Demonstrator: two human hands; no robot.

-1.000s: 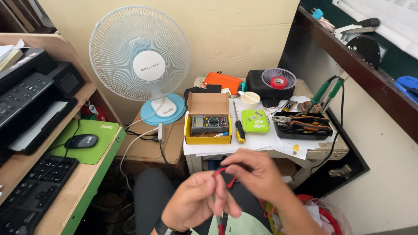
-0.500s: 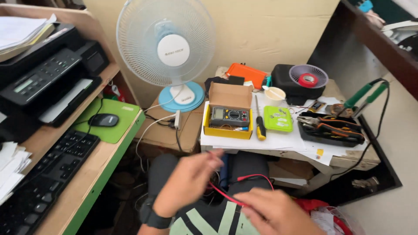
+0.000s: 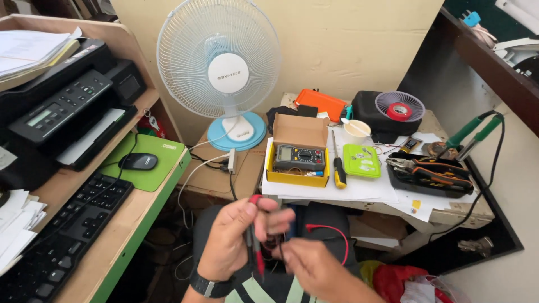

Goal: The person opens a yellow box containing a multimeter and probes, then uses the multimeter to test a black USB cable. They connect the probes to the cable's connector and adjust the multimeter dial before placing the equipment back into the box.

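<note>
Left hand: my left hand (image 3: 233,235) is curled, fingers (image 3: 279,217) closed around the red probe (image 3: 255,235), which runs upright through the grip with its red tip showing above the thumb and its lower end poking out below the palm.
Right hand: my right hand (image 3: 311,264) sits just below and to the right of the left fingers; its fingers are bent in toward the leads, but I cannot tell whether they pinch anything, as the spot is blurred.
Red lead: the red wire (image 3: 331,231) loops up and over just right of the left fingers and curves down past the right hand.
Watch: a dark wristwatch (image 3: 209,286) sits on the left wrist, below the fingers.
Meter: the multimeter (image 3: 300,157) lies in an open yellow cardboard box (image 3: 297,178) on the bench (image 3: 359,191), above the fingers and well apart from them.
Screwdriver: a yellow-and-black screwdriver (image 3: 338,168) lies just right of the box.
Green case: a lime-green case (image 3: 361,160) lies right of the screwdriver.
Tool tray: a black tray of pliers (image 3: 429,174) lies far up and right of the fingers.
Fan: a white desk fan (image 3: 219,62) stands far above the fingers.
Desk side: a mouse (image 3: 138,161) on a green pad (image 3: 163,168), a keyboard (image 3: 67,230) and a black printer (image 3: 62,106) lie to the left of the fingers.
</note>
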